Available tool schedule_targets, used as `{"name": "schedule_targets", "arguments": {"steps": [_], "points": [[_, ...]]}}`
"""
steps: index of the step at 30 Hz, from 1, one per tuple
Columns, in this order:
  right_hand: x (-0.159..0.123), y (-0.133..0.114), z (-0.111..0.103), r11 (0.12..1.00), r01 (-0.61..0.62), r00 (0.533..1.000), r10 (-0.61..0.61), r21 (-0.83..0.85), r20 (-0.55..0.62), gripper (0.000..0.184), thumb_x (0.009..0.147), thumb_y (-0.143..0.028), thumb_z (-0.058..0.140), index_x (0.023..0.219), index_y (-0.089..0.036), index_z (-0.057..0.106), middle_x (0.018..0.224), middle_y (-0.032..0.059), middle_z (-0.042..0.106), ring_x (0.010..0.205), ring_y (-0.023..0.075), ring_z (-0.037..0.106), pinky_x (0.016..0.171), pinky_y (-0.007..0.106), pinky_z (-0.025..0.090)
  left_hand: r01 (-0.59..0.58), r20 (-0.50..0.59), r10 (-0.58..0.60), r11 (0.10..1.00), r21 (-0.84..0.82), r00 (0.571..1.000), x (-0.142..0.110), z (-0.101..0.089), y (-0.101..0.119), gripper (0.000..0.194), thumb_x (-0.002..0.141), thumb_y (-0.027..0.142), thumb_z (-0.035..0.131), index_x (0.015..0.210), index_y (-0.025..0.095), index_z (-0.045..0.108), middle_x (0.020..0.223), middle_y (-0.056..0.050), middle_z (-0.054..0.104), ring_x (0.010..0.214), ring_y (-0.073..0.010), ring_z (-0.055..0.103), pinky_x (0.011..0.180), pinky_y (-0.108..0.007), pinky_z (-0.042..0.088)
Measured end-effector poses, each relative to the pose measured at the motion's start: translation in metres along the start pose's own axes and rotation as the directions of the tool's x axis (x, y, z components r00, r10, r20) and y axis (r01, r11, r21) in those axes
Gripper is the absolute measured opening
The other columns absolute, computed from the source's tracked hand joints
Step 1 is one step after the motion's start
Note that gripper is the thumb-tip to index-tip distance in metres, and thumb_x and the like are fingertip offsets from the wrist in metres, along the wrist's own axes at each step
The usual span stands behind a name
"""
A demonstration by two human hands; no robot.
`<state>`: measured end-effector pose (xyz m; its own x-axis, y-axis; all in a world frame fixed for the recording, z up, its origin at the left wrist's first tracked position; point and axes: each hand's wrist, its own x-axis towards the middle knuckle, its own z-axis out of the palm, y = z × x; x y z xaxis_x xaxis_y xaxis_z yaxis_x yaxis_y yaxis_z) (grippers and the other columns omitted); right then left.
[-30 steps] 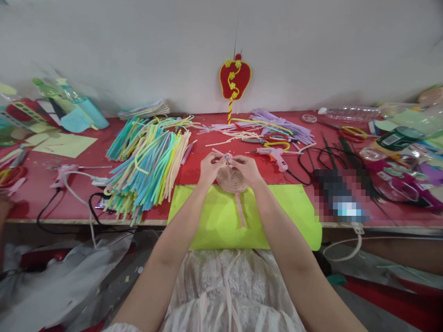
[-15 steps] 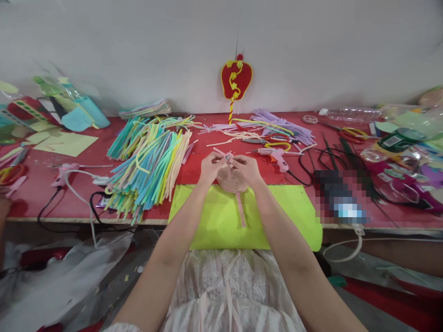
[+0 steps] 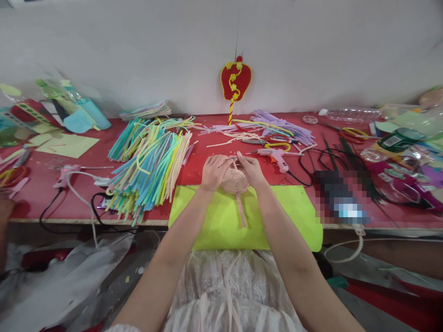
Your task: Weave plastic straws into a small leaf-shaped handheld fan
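Note:
A small round fan (image 3: 234,182) of pale pink pipe cleaners lies before me, its fuzzy pink handle (image 3: 241,212) pointing toward me over the yellow-green mat (image 3: 287,212). My left hand (image 3: 215,170) is closed over the fan's far left edge, fingers bent inward. Opposite it, my right hand (image 3: 250,168) pinches the far right edge, thumb and fingers near a small pink piece (image 3: 234,159) at the top. The fingertips almost meet there and hide much of that piece.
Left stands a heap of pastel pipe cleaners (image 3: 148,170); purple ones (image 3: 277,127) lie at the back. A pink glue gun (image 3: 277,157) with a black cord and scissors (image 3: 280,144) are right of my hands. A red fan (image 3: 236,80) leans on the wall. Another person's hand (image 3: 5,203) shows far left.
My left hand has turned flatter over the fan's edge, its fingers covering more of it. My right hand has come slightly lower along the opposite edge. The fan appears tilted a little differently.

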<state>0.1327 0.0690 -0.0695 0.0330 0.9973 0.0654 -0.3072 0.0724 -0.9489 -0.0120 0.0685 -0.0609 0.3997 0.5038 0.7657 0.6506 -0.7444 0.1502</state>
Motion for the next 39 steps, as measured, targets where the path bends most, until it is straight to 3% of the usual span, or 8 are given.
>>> {"name": "schedule_targets", "arguments": {"steps": [9, 14, 17, 22, 24, 30, 33, 39], "points": [[-0.002, -0.005, 0.001, 1.0, 0.004, 1.0, -0.004, 0.017, -0.008, 0.032, 0.064, -0.047, 0.066, 0.076, -0.018, 0.067, 0.078, 0.0032, 0.067, 0.075, 0.0155, 0.063, 0.075, 0.029, 0.049, 0.093, 0.019, -0.092, 0.992, -0.08, 0.996, 0.0, 0.005, -0.007, 0.026, 0.086, 0.029, 0.044, 0.105, 0.026, 0.06, 0.104, -0.004, 0.061, 0.097, -0.0164, 0.051, 0.084, -0.031, 0.037], [-0.004, -0.008, -0.001, 1.0, 0.021, 1.0, -0.02, -0.004, 0.022, 0.031, 0.063, -0.045, 0.068, 0.079, -0.019, 0.068, 0.082, 0.0028, 0.067, 0.077, 0.0156, 0.062, 0.076, 0.029, 0.048, 0.234, 0.018, -0.249, 0.882, -0.408, 0.968, 0.005, 0.006, -0.002, 0.028, 0.086, 0.031, 0.043, 0.106, 0.024, 0.06, 0.1, -0.006, 0.06, 0.093, -0.0138, 0.054, 0.083, -0.028, 0.042], [-0.004, -0.006, -0.001, 1.0, 0.018, 1.0, -0.018, -0.002, 0.015, 0.031, 0.062, -0.047, 0.067, 0.077, -0.019, 0.068, 0.081, 0.0034, 0.067, 0.077, 0.0162, 0.062, 0.076, 0.029, 0.047, 0.373, 0.055, -0.426, 0.715, -0.592, 0.903, 0.007, 0.007, 0.001, 0.028, 0.085, 0.034, 0.044, 0.105, 0.022, 0.06, 0.096, -0.006, 0.061, 0.086, -0.0126, 0.057, 0.077, -0.025, 0.045], [-0.003, -0.004, 0.002, 0.998, 0.034, 0.999, -0.032, -0.049, 0.03, 0.03, 0.064, -0.047, 0.066, 0.074, -0.019, 0.068, 0.078, 0.0031, 0.066, 0.074, 0.016, 0.061, 0.074, 0.028, 0.047, 0.534, 0.03, -0.718, 0.488, -0.69, 0.695, 0.005, 0.014, -0.009, 0.024, 0.079, 0.04, 0.051, 0.086, 0.018, 0.059, 0.079, -0.003, 0.062, 0.071, -0.0113, 0.057, 0.067, -0.024, 0.046], [-0.004, -0.004, 0.002, 0.994, 0.062, 0.997, -0.058, -0.09, 0.049, 0.031, 0.065, -0.048, 0.065, 0.075, -0.019, 0.068, 0.077, 0.0029, 0.066, 0.074, 0.0157, 0.06, 0.073, 0.028, 0.047, 0.542, 0.05, -0.751, 0.427, -0.724, 0.658, 0.005, 0.018, -0.013, 0.023, 0.075, 0.038, 0.057, 0.085, 0.018, 0.058, 0.081, -0.003, 0.062, 0.074, -0.0116, 0.058, 0.07, -0.024, 0.046], [-0.003, -0.003, 0.0, 0.941, 0.147, 0.988, -0.126, -0.304, 0.089, 0.035, 0.07, -0.052, 0.057, 0.079, -0.02, 0.069, 0.079, 0.0008, 0.067, 0.077, 0.0159, 0.059, 0.075, 0.027, 0.045, 0.624, 0.306, -0.648, 0.34, -0.704, 0.698, 0.007, 0.02, -0.012, 0.024, 0.067, 0.036, 0.064, 0.08, 0.016, 0.063, 0.085, -0.005, 0.067, 0.079, -0.0149, 0.061, 0.076, -0.028, 0.046], [-0.002, 0.0, 0.0, 0.932, 0.129, 0.99, -0.103, -0.34, 0.092, 0.038, 0.068, -0.054, 0.057, 0.077, -0.02, 0.069, 0.077, 0.0008, 0.067, 0.077, 0.0163, 0.06, 0.075, 0.027, 0.045, 0.659, 0.293, -0.672, 0.384, -0.647, 0.68, 0.007, 0.018, -0.011, 0.022, 0.067, 0.033, 0.064, 0.078, 0.014, 0.064, 0.083, -0.005, 0.068, 0.078, -0.0151, 0.062, 0.076, -0.028, 0.045], [0.0, 0.005, 0.003, 0.993, -0.052, 0.998, 0.056, -0.109, 0.032, 0.051, 0.068, -0.065, 0.05, 0.078, -0.018, 0.067, 0.08, 0.0056, 0.068, 0.073, 0.017, 0.062, 0.068, 0.028, 0.049, 0.648, 0.252, -0.704, 0.374, -0.663, 0.664, 0.006, 0.02, -0.013, 0.025, 0.066, 0.035, 0.065, 0.079, 0.014, 0.065, 0.084, -0.006, 0.068, 0.08, -0.0163, 0.062, 0.075, -0.028, 0.046]]}}
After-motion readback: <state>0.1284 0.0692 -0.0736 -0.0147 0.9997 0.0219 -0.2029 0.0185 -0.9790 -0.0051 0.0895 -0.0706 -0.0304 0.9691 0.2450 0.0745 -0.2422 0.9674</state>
